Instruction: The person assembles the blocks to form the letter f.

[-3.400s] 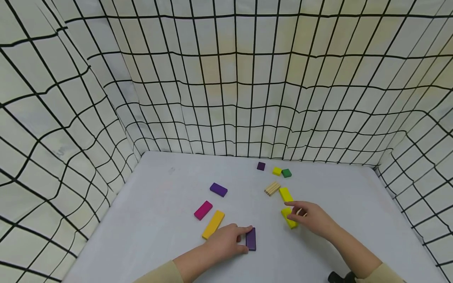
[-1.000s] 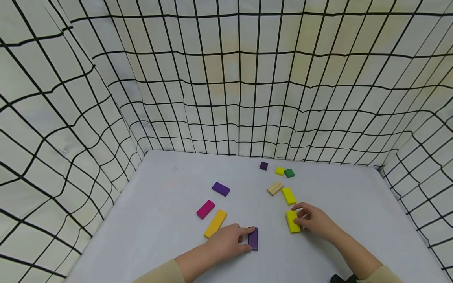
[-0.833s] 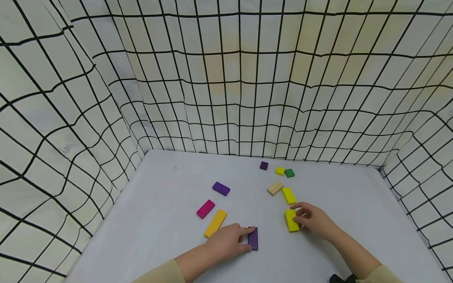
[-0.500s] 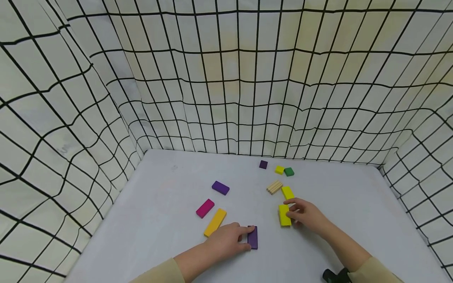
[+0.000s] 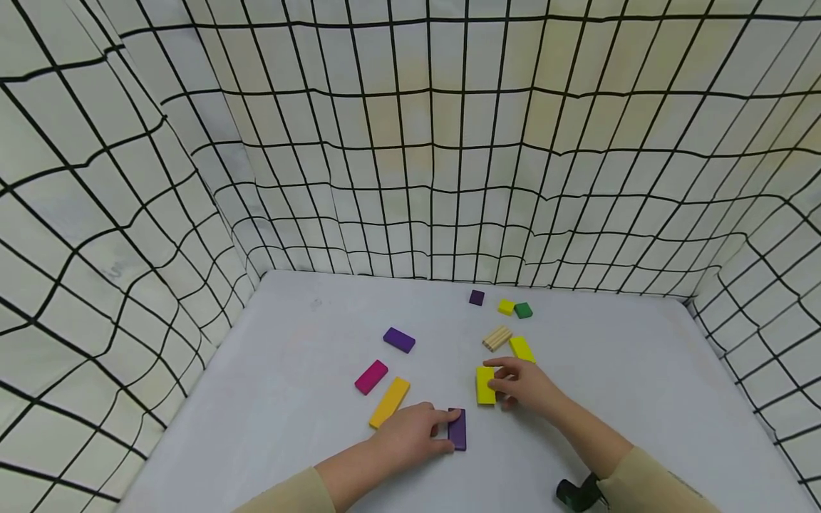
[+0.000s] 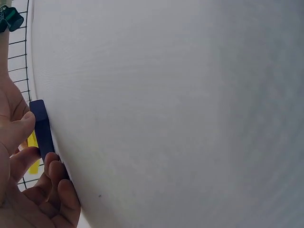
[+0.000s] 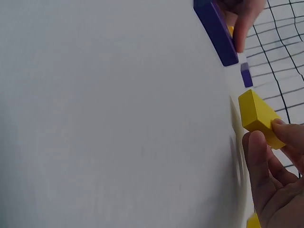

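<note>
My left hand (image 5: 410,436) holds a purple block (image 5: 457,429) at its two ends, thumb at the near end and index finger at the far end. That block lies on the white table. To the right and slightly farther back, my right hand (image 5: 527,386) pinches a yellow block (image 5: 484,385) between thumb and fingers. In the right wrist view the yellow block (image 7: 259,116) hangs a little above the table, its shadow beside it. Another yellow block (image 5: 522,349) lies just behind the right hand, partly covered by it.
An orange-yellow block (image 5: 390,403), a magenta block (image 5: 371,377) and a second purple block (image 5: 399,340) lie left of centre. Farther back are a ribbed wooden piece (image 5: 497,338), a dark cube (image 5: 477,298), a small yellow block (image 5: 506,307) and a green one (image 5: 523,310). Black netting (image 5: 430,189) encloses the table.
My right hand has taken hold of the nearer yellow block and carried it left, toward the purple block. My left hand has stayed in place on the purple block.
</note>
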Tool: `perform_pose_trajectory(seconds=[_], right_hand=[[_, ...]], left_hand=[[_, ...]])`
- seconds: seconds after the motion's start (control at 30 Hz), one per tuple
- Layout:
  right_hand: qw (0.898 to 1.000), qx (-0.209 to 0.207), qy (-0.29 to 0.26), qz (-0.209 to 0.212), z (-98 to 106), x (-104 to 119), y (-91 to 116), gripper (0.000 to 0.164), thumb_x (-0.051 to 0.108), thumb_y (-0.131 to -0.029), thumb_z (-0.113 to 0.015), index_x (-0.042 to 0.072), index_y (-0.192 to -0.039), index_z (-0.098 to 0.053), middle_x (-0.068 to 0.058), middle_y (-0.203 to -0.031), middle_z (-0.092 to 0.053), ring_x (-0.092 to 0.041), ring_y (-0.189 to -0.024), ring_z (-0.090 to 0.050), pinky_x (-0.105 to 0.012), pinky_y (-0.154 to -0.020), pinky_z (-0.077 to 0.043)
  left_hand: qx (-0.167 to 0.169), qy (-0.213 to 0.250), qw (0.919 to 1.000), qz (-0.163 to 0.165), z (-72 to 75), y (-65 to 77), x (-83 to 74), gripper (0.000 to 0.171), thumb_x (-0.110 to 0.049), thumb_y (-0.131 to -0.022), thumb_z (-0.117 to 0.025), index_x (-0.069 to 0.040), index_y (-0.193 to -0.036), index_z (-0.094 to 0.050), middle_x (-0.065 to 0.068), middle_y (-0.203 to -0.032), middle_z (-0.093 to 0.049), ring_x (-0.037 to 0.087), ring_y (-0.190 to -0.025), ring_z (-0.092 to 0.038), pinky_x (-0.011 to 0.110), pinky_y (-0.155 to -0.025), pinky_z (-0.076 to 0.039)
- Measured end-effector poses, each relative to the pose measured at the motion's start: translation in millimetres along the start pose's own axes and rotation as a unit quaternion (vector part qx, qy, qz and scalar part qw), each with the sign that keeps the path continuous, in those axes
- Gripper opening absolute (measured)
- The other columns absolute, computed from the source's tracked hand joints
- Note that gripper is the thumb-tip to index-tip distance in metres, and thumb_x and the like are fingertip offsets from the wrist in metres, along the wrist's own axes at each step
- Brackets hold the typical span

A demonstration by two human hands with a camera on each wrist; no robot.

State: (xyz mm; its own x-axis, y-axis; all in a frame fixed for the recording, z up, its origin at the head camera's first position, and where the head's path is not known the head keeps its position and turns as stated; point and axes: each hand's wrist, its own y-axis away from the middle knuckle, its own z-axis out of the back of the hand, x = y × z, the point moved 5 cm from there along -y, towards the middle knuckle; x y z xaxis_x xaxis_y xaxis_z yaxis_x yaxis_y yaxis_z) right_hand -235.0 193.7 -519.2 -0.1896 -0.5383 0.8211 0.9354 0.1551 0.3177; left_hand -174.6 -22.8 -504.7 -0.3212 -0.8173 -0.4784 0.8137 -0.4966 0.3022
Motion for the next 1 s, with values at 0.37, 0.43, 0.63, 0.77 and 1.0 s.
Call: perform_pose_trajectory(seconds=[0.37, 0.43, 0.63, 0.77, 1.0], right_hand=[[0.999, 0.018, -0.01, 0.027, -28, 22, -8, 0.035, 0.018, -0.092, -0.072, 0.019, -0.127, -0.067, -0.005, -0.094, -0.063, -0.02, -0.07, -0.063, -0.03, -0.062, -0.058], [0.999, 0.025, -0.018, 0.03, -31, 24, -8, 0.036, 0.017, -0.092, -0.072, 0.018, -0.127, -0.067, -0.005, -0.094, -0.063, -0.02, -0.071, -0.063, -0.031, -0.063, -0.058], [0.998, 0.041, -0.027, 0.033, -38, 28, -9, 0.035, 0.017, -0.092, -0.071, 0.015, -0.127, -0.066, -0.005, -0.093, -0.064, -0.02, -0.071, -0.064, -0.032, -0.062, -0.058], [0.999, 0.035, -0.02, 0.023, -40, 27, -9, 0.034, 0.018, -0.092, -0.072, 0.015, -0.125, -0.067, -0.005, -0.09, -0.064, -0.019, -0.068, -0.062, -0.03, -0.061, -0.057], [0.999, 0.014, 0.028, 0.029, -41, 26, -7, 0.032, 0.023, -0.09, -0.074, 0.019, -0.122, -0.069, -0.001, -0.084, -0.064, -0.018, -0.06, -0.056, -0.029, -0.057, -0.052]], left_hand=[[-0.005, 0.0, 1.0, -0.007, 0.4, -0.2, 0.1, 0.052, -0.043, -0.087, -0.074, -0.036, -0.137, -0.06, -0.009, -0.076, -0.049, 0.007, -0.067, -0.046, 0.021, -0.056, -0.038], [-0.006, -0.001, 0.9999, -0.01, 0.4, -0.2, 0.3, 0.052, -0.043, -0.087, -0.074, -0.035, -0.137, -0.061, -0.009, -0.076, -0.049, 0.007, -0.067, -0.046, 0.021, -0.056, -0.038], [-0.009, 0.001, 0.9998, -0.015, 1.0, 1.0, -0.2, 0.053, -0.043, -0.087, -0.074, -0.034, -0.137, -0.061, -0.008, -0.074, -0.048, 0.007, -0.065, -0.045, 0.021, -0.055, -0.036], [-0.012, 0.006, 0.9998, -0.016, 1.6, 1.8, -0.6, 0.053, -0.043, -0.086, -0.075, -0.034, -0.137, -0.061, -0.008, -0.074, -0.048, 0.007, -0.064, -0.044, 0.021, -0.054, -0.035], [-0.014, 0.007, 0.9997, -0.02, 1.8, 2.1, -0.6, 0.053, -0.043, -0.087, -0.074, -0.035, -0.137, -0.061, -0.008, -0.074, -0.048, 0.006, -0.064, -0.044, 0.021, -0.054, -0.035]])
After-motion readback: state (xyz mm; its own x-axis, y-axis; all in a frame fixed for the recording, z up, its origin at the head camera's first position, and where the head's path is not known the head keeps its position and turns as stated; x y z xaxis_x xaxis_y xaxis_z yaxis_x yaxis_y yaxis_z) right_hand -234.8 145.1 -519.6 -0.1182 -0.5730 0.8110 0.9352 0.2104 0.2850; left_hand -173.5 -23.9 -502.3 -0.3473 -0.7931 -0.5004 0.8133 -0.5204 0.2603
